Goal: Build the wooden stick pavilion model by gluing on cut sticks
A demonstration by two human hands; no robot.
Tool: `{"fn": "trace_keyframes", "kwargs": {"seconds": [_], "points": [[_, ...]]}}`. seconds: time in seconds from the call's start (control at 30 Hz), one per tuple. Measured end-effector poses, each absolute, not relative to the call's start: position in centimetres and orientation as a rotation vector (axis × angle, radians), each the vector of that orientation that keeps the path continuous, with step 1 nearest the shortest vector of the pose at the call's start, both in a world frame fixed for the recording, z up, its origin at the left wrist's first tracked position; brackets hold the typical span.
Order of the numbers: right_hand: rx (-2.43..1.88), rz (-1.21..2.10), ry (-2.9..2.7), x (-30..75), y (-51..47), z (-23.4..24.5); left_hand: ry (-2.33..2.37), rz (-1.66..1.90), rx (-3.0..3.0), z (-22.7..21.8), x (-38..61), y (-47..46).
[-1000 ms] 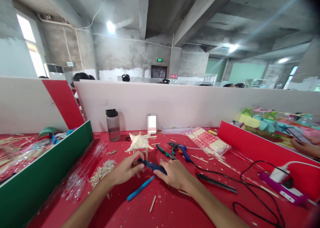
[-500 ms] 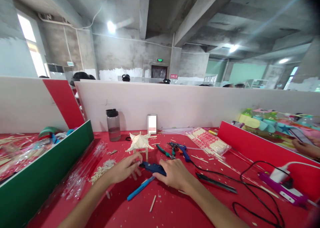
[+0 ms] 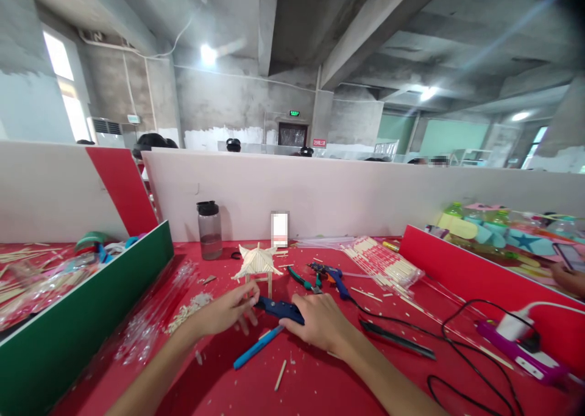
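Note:
My right hand (image 3: 320,321) grips the handles of blue cutting pliers (image 3: 280,309) low over the red table (image 3: 329,379). My left hand (image 3: 226,311) pinches something small at the pliers' jaws; I cannot make out what. Just behind the hands stands a small pavilion model (image 3: 257,262) made of wooden sticks. A light blue pen-like tool (image 3: 257,347) lies just in front of the hands, with a loose stick (image 3: 280,374) beside it.
A dark water bottle (image 3: 209,230) stands by the white partition (image 3: 347,193). Green-handled pliers (image 3: 301,279), a blue glue gun (image 3: 333,278), a stick bundle (image 3: 384,264), a black cable (image 3: 461,343) and a purple power strip (image 3: 525,352) lie right. A green divider (image 3: 82,324) bounds the left.
The view has shifted slightly. My hands and the pliers stay in nearly the same place, with my left fingers edging along the jaws.

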State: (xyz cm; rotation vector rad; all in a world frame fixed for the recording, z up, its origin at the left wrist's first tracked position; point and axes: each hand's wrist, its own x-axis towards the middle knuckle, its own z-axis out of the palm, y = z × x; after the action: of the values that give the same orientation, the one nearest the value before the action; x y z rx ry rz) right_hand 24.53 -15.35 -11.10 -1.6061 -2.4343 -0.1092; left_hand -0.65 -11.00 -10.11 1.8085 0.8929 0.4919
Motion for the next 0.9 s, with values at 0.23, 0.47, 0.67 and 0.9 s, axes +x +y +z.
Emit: {"fn": "trace_keyframes", "kwargs": {"seconds": [0.23, 0.47, 0.67, 0.9], "points": [[-1.617, -0.078, -2.398, 24.6, -15.2, -11.1, 0.893, 0.429, 1.903, -9.8, -2.1, -10.6], [-1.646, -0.070, -2.354, 24.0, -15.5, -11.4, 0.831, 0.399, 2.066, -9.1, -2.6, -10.7], [-1.714, -0.038, -2.339, 23.5, -15.6, -11.9, 0.844, 0.383, 2.114, -9.2, -1.9, -11.0], [-1.828, 0.036, -2.317, 23.5, -16.3, -11.9, 0.884, 0.391, 2.105, -9.4, -1.7, -10.9]]}}
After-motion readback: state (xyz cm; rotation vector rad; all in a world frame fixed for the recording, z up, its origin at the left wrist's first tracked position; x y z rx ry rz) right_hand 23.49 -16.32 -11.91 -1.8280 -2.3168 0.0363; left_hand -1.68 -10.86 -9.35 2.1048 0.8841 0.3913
